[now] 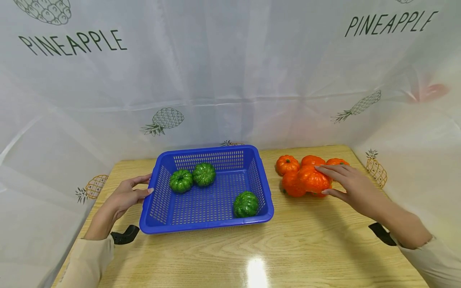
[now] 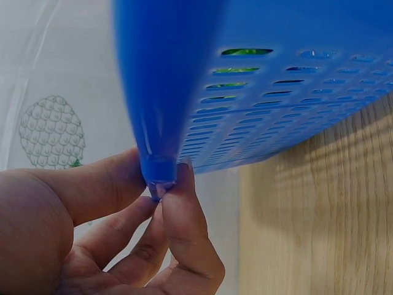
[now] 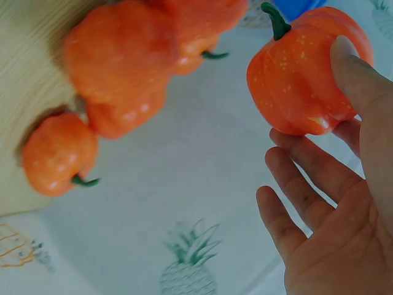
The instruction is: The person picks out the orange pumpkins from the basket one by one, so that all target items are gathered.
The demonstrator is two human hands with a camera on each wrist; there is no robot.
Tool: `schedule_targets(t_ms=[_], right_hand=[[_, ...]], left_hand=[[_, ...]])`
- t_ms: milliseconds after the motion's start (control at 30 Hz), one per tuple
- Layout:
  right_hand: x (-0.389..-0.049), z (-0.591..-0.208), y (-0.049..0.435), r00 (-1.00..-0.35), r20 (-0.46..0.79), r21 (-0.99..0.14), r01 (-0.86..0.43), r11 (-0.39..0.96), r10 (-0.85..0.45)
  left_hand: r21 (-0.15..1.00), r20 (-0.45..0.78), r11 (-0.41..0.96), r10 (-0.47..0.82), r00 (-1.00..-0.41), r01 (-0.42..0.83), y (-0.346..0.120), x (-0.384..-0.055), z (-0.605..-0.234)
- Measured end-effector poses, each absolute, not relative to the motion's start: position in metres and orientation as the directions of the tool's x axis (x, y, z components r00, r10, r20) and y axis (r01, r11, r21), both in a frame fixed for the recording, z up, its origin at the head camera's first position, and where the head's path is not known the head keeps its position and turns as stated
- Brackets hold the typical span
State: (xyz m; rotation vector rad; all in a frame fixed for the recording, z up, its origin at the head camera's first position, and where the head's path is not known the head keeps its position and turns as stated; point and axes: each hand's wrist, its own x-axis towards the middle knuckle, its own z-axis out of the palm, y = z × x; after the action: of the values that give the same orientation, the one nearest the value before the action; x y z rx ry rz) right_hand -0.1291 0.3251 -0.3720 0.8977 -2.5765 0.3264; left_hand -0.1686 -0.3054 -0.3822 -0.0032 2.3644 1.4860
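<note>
My left hand [image 1: 124,196] pinches the left rim of a blue plastic basket [image 1: 207,227]; the left wrist view has thumb and fingers meeting on that rim [image 2: 161,167]. Inside the basket lie three small green pumpkins: two side by side toward the back left, one [image 1: 181,181] beside another [image 1: 204,174], and a third [image 1: 246,204] in the front right corner. On the right, my right hand [image 1: 354,190] holds a small orange pumpkin [image 3: 301,70] with a green stem, thumb on one side and fingertips on the other. It overlaps several more orange pumpkins [image 1: 287,165] in the head view.
The other orange pumpkins [image 3: 120,55] sit bunched on the wooden table [image 1: 201,260], right of the basket. A white curtain [image 1: 230,72] printed with pineapples hangs behind the table and along its sides.
</note>
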Motion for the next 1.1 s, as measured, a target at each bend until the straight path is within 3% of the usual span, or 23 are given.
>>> schedule_targets(t_ms=[367,1100], right_hand=[[-0.124,-0.381,0.367,-0.791,0.415,-0.133,-0.542,0.83,-0.45],[-0.124,-0.41,0.416,-0.833,0.383,-0.139,-0.48,0.866,-0.4]], left_hand=[[0.877,-0.286,0.446,0.185,-0.94,-0.179,-0.305,-0.169,-0.383],[0.879,-0.291,0.438,0.18,-0.94,-0.188,-0.306,-0.169,-0.383]])
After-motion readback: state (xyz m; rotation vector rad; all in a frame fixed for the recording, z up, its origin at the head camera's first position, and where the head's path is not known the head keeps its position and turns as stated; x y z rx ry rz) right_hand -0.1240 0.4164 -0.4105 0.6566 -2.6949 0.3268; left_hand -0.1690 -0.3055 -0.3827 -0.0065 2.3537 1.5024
